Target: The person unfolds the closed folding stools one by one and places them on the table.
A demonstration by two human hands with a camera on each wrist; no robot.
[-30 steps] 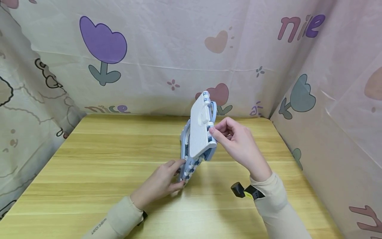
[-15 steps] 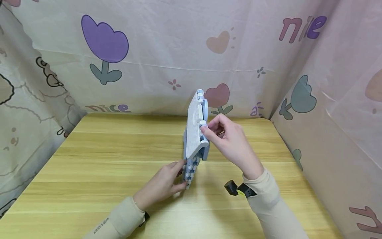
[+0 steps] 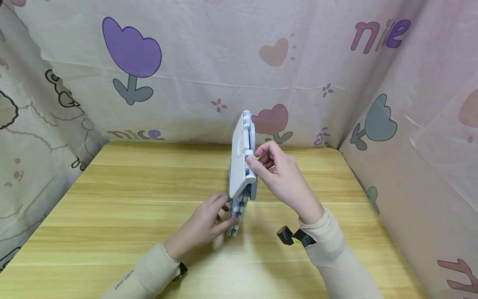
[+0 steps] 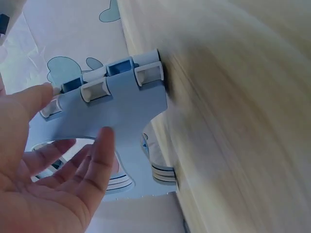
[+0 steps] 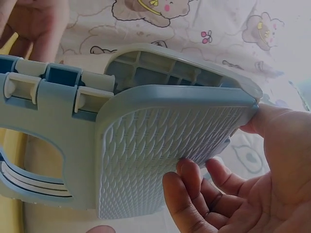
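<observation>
A white and light-blue folding step stool [image 3: 239,166] stands on edge, its panels folded close together. Its ribbed white top panel faces left in the head view. My right hand [image 3: 281,178] holds the upper hinged edge, thumb on the hinge and fingers on the far side. Low on the near side, my left hand [image 3: 198,224] has its thumb at the hinge knuckles and fingers along the leg panel. The left wrist view shows the blue leg panel [image 4: 131,107] with its arched cut-out. In the right wrist view, a woven-textured panel [image 5: 160,136] lies before my right fingers.
The stool stands on a wood-grain table [image 3: 149,178]. A printed curtain [image 3: 201,54] hangs behind the table's back edge and along both sides. A black wrist camera [image 3: 285,235] sticks out from the right cuff.
The stool has swung left at the top and now shows more edge-on, its panels closer together. My right hand has moved left with it; my left hand keeps nearly the same place.
</observation>
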